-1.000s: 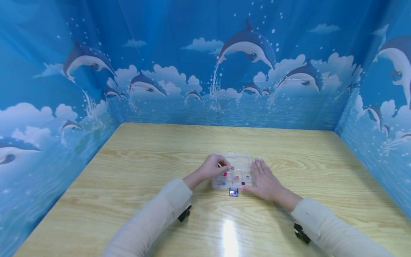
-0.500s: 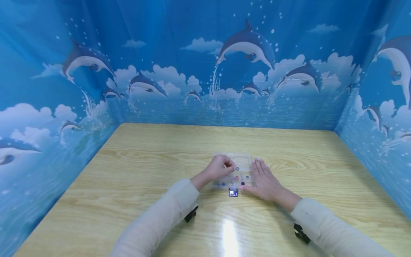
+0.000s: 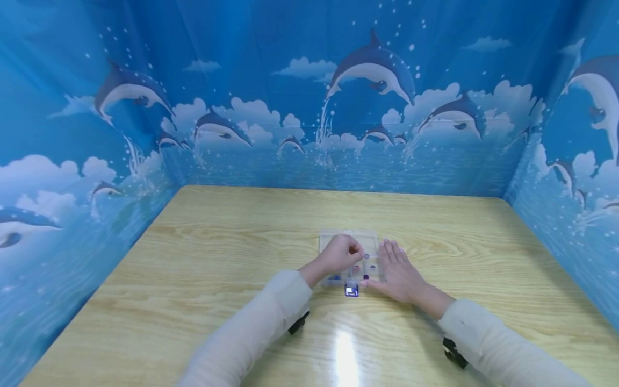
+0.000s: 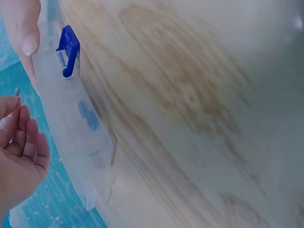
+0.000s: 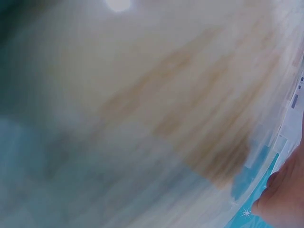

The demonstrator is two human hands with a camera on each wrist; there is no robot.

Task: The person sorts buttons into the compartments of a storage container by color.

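Note:
My left hand pinches a small round greyish disc between thumb and forefinger, over the compartments of a clear plastic box. In the left wrist view the disc shows edge-on above the fingertips, and the other fingers of the left hand curl loosely. With fingers extended, my right hand rests along the box's right side, thumb at its front edge. Small coloured pieces lie inside: a dark purple one, a pinkish one and a blue one. The left hand hides part of the box.
A blue latch sticks out from the box's front edge; it also shows in the left wrist view. The box stands on a wood-grain table. Behind and beside the table hang blue curtains printed with dolphins.
My left hand has moved to the right across the box, carrying the greyish disc toward the right-hand compartments. The right hand has stayed in place.

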